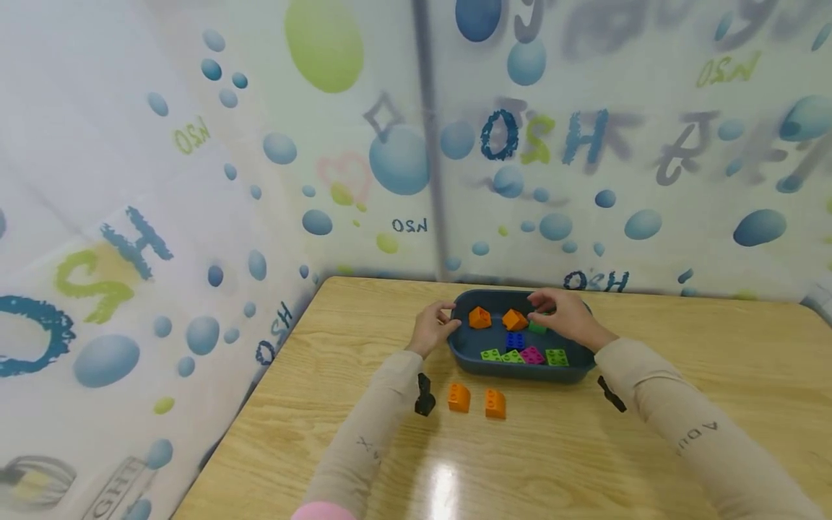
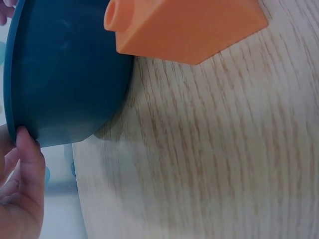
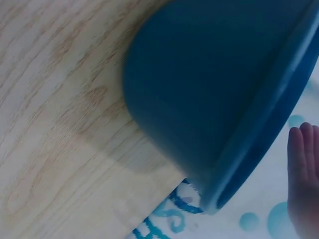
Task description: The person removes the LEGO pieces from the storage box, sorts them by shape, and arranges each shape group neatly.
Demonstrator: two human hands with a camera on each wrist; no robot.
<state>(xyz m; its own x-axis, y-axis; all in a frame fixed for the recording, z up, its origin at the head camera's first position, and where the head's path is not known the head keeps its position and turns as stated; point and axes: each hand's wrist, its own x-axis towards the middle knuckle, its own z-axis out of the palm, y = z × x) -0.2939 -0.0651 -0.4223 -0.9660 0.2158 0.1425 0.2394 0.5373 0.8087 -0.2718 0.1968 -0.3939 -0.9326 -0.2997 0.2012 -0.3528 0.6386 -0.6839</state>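
A dark blue plastic tray (image 1: 520, 370) stands near the table's far edge. My left hand (image 1: 430, 328) pinches its left rim; in the left wrist view the thumb lies on the outer wall. Over the tray's right side, my right hand (image 1: 568, 316) reaches in, fingertips close by a dark green block (image 1: 536, 328). The right wrist view shows its fingers straight, beyond the rim. Inside lie two orange blocks (image 1: 479, 318), a blue block (image 1: 515, 341), a magenta block (image 1: 532, 354) and several lime green blocks (image 1: 557, 357).
Two orange sloped blocks (image 1: 458, 398) stand on the wooden table (image 1: 546, 448) in front of the tray. Black wrist mounts (image 1: 425, 396) stick out by both sleeves. A wall covering (image 1: 364, 238) with printed bubbles and letters rises behind and left of the table.
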